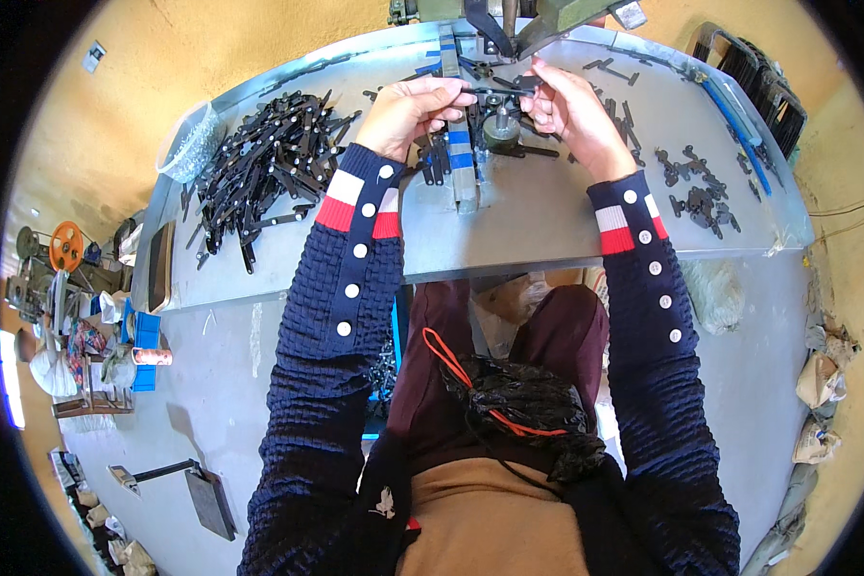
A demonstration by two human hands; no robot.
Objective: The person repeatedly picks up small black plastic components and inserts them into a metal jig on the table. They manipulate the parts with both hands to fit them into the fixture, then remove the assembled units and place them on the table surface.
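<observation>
My left hand (419,108) pinches one end of a thin black metal strip (497,91). At its other end, my right hand (570,108) grips the strip together with a small dark bracket (525,81). The strip is held level, just above a round green anvil with a steel pin (502,128). Directly beyond the hands is the head of a green press-like machine (572,25). Under my left hand runs a metal bar wrapped with blue tape (462,155). Whether the strip and bracket are joined cannot be seen.
A heap of black metal strips (273,162) lies left, beside a clear plastic tub of small shiny pieces (193,147). A phone (160,266) lies at the metal table's left edge. Small dark brackets (702,191) and a blue rod (738,137) are at right. A black plastic bag (525,399) rests on my lap.
</observation>
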